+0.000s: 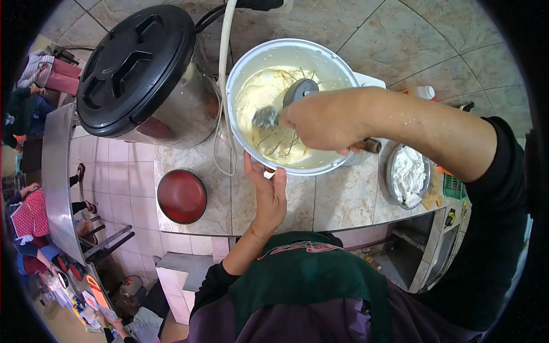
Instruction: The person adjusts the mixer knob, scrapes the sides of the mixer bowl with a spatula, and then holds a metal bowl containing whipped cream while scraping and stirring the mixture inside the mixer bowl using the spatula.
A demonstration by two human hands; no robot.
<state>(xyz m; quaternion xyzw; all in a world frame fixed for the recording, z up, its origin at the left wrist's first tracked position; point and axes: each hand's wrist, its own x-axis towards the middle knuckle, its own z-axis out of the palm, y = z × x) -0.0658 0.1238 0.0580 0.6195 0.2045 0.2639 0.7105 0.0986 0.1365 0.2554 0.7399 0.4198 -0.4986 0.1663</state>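
1. Closest to the lens, a worker in a green apron [326, 274] leans in at a tiled counter [343, 206].
2. The left hand [267, 197], thumb and fingers parted, rests against the outside of a white bowl [274, 52], apparently to steady it.
3. The right hand [320, 126], clenched around a brown handle [373, 146], reaches over the rim, likely so the tool's coated metal end [266, 118] can work between the wires of a whisk [300, 90].
4. Inside the round, smooth-walled bowl, pale yellow cream [256, 91] lies thick and glossy, smeared along the sides.
5. At right, a shallow dish [392, 178] of lumpy white cream sits seemingly within easy reach; at left, a round red bowl [182, 197] shows a dark rim.
6. Behind it, a moulded black lid [134, 66] caps a shiny, cylindrical container [191, 117].
7. Farthest off, co-workers [33, 214] gather near a steel table [60, 183].
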